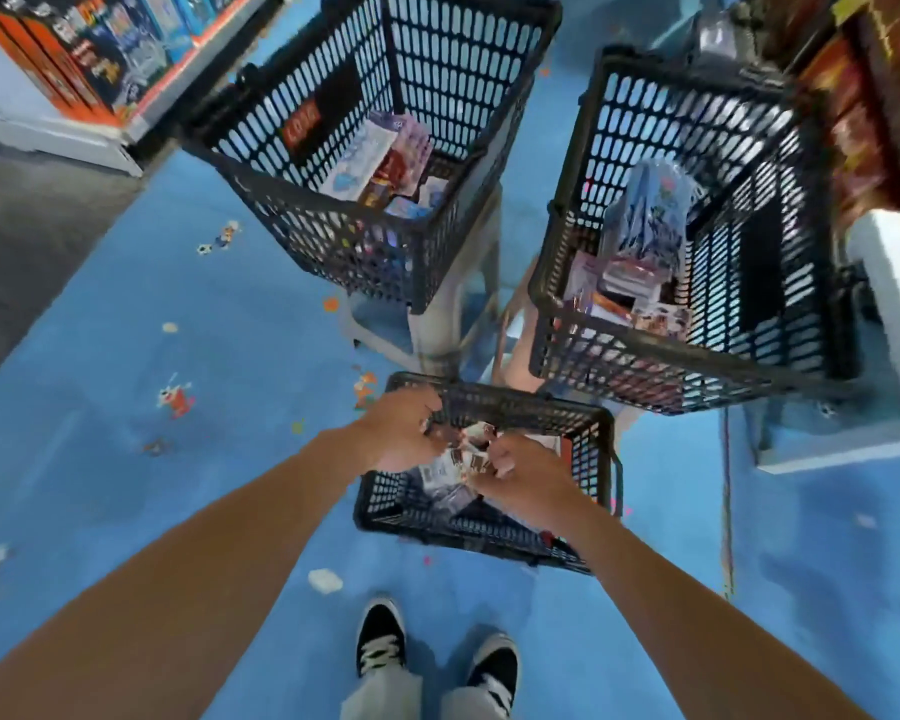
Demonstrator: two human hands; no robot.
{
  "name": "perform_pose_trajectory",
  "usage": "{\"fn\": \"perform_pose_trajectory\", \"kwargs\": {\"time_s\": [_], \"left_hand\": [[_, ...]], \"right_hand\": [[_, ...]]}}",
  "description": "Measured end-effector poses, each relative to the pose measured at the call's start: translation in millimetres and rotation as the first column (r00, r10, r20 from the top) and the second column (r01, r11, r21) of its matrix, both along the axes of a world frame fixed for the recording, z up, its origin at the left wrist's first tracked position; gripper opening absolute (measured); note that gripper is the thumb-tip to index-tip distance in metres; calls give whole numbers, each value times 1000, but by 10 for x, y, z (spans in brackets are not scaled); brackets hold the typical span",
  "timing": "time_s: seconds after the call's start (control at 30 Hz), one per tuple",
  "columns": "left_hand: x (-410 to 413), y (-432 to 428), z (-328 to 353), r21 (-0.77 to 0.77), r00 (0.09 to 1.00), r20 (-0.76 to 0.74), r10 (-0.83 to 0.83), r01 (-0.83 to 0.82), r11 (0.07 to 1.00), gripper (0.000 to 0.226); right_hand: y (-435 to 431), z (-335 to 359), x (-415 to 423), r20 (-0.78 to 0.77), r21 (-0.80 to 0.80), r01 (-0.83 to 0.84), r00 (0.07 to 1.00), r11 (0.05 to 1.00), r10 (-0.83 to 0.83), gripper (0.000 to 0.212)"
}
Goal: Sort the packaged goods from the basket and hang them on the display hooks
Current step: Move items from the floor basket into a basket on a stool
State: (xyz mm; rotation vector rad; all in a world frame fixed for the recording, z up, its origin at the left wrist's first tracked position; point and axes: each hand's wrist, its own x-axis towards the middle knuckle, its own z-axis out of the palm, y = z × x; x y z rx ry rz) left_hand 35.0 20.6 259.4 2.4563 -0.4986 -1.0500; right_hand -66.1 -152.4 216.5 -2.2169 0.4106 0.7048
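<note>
My left hand (398,433) and right hand (528,470) both pinch small packets (445,467), fingers curled. Both hands are above the low black basket (520,405).

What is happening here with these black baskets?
A person stands over the nearest basket on the blue floor. The left hand and right hand both grip small packets inside it, fingers curled round them. Behind it, the left rear basket and right rear basket sit on stools, also holding packaged goods. No display hooks are in view.
</note>
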Motion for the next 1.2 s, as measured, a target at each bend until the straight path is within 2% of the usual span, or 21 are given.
{"fn": "perform_pose_trajectory", "kwargs": {"time_s": [0.1, 0.13, 0.23, 0.27, 0.37, 0.5, 0.53, 0.6, 0.67, 0.73, 0.83, 0.93, 1.07, 1.2], "left_hand": [[-68, 32, -960, 36, 997, 57, -51, 49, 998, 14], [-63, 12, -1300, 59, 996, 70, -63, 59, 997, 16], [-54, -61, -2360, 89, 994, 56, -99, 93, 992, 43], [-57, -87, -2703, 122, 994, 32, -108, 104, 987, 53], [-7, -174, -3625, 217, 978, 18, -209, 200, 956, 63], [200, -367, -4309, 273, 937, 12, -349, 332, 903, 58], [260, -434, -4393, 283, 927, 7, -375, 358, 890, 55], [388, -554, -4574, 339, 895, -11, -447, 424, 840, 58], [460, -622, -4735, 398, 865, -31, -500, 470, 788, 78], [490, -646, -4868, 432, 832, -6, -555, 503, 749, 100], [510, -592, -5117, 441, 809, -1, -587, 527, 726, 104], [468, -501, -5310, 431, 785, 65, -616, 535, 727, 113], [395, -452, -5375, 443, 796, 116, -594, 494, 748, 115], [352, -472, -5353, 421, 824, 140, -549, 452, 786, 110]], "right_hand": [[13, -928, -72, -23, -94, 32, 999, 995, -34, 45], [6, -1239, -73, -19, -117, 35, 999, 992, -38, 43], [12, -2179, -49, -1, -162, 38, 999, 986, -38, 21], [10, -2505, -25, 7, -168, 35, 999, 985, -35, 21], [-13, -3446, 71, 25, -239, -15, 999, 971, 22, 35], [-231, -4230, 349, -30, -402, -258, 963, 879, 269, 56], [-299, -4328, 446, -50, -454, -357, 925, 816, 377, 64], [-401, -4406, 602, -109, -567, -545, 793, 618, 599, 79], [-418, -4455, 697, -172, -621, -655, 650, 430, 740, 91], [-375, -4534, 718, -203, -629, -692, 586, 354, 784, 98], [-296, -4705, 720, -211, -663, -673, 588, 328, 781, 100], [-261, -4780, 694, -157, -686, -635, 607, 356, 779, 92], [-287, -4758, 709, -47, -717, -550, 652, 429, 757, 67], [-240, -4699, 738, -30, -726, -552, 622, 411, 783, 48]]}}
